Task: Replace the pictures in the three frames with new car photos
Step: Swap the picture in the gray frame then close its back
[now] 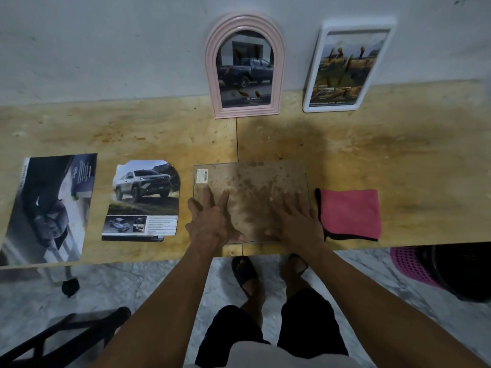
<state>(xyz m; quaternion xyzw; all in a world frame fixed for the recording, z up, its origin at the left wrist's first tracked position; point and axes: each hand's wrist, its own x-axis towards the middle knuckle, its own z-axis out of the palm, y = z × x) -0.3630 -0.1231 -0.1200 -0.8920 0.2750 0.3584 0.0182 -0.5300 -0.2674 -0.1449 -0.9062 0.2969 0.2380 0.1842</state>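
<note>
A brown, stained frame backing board (249,181) with a barcode sticker lies flat near the table's front edge. My left hand (212,221) rests spread on its left part, and my right hand (295,219) lies flat on its right part. Neither hand grips anything. A pink arched frame (212,75) with a dark pickup photo leans on the wall behind. To its right a white rectangular frame (310,83) holds a yellowish car photo. Left of the board lies a cut car photo (146,192) of a silver pickup, and further left a dark car photo (53,208).
A folded pink cloth (350,213) lies just right of the board on the plywood table (372,144). Under the table's right end sit a pink basket (409,264) and a dark round container. A black chair (66,338) stands at the lower left.
</note>
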